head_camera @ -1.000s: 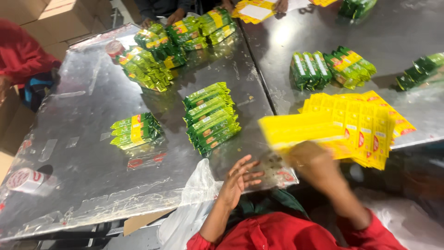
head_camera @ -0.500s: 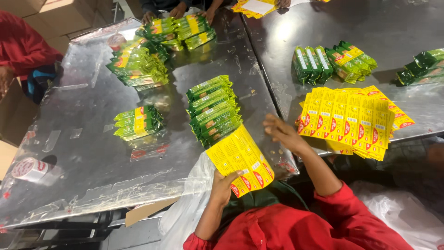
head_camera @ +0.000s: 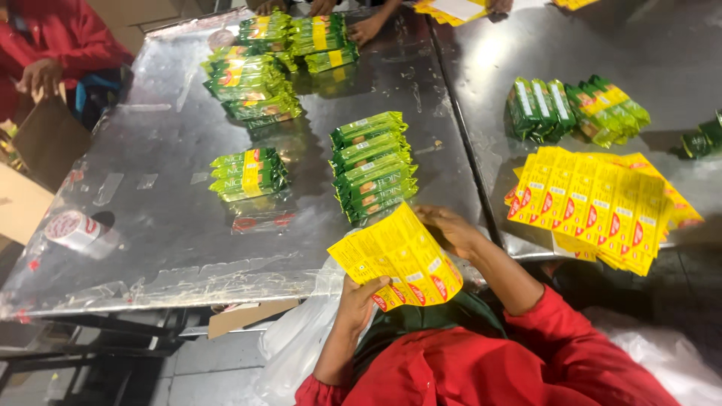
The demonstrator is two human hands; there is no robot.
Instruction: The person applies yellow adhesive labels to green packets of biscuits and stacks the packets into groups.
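A flat yellow printed carton sheet (head_camera: 398, 257) sits tilted in front of me at the near edge of the steel table (head_camera: 150, 225). My left hand (head_camera: 359, 295) grips its lower edge from below. My right hand (head_camera: 451, 227) rests on its upper right edge. Just beyond the sheet stands a stack of green biscuit packs (head_camera: 372, 167). A fanned pile of more yellow carton sheets (head_camera: 598, 207) lies to the right on a second steel table (head_camera: 677, 45).
More green packs lie in piles at centre left (head_camera: 248, 174), far centre (head_camera: 252, 79) and right (head_camera: 575, 109). A tape roll (head_camera: 71, 229) sits at the left edge. A person in red (head_camera: 53, 45) stands at far left; other hands (head_camera: 365, 28) reach in at the top.
My right hand carried one yellow sheet from the right pile leftward to in front of me. My left hand took hold of its lower edge, and the sheet has risen slightly.
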